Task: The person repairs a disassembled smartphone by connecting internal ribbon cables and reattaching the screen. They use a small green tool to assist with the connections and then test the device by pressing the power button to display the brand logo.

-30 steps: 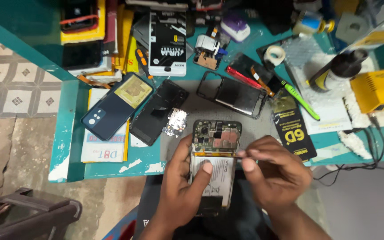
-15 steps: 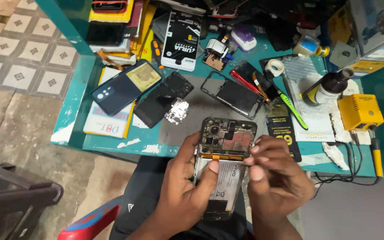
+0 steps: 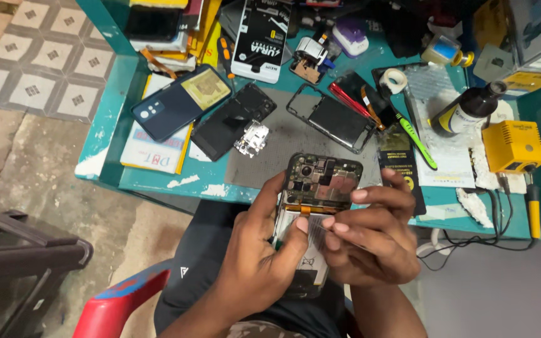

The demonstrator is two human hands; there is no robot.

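Over the teal table [image 3: 158, 178], left hand [image 3: 261, 269] clasps the opened phone [image 3: 317, 206]; right hand [image 3: 370, 241] pinches its battery [image 3: 308, 250] tab, best peeled slowly and flat

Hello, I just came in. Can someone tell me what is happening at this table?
A person sits at a teal workbench holding an opened smartphone with its back cover off, so the circuit board and battery show. The left hand grips the phone's side, thumb on the battery. The right hand pinches at the battery's top edge. Other phones, a grey mat and a yellow soldering station lie on the bench.
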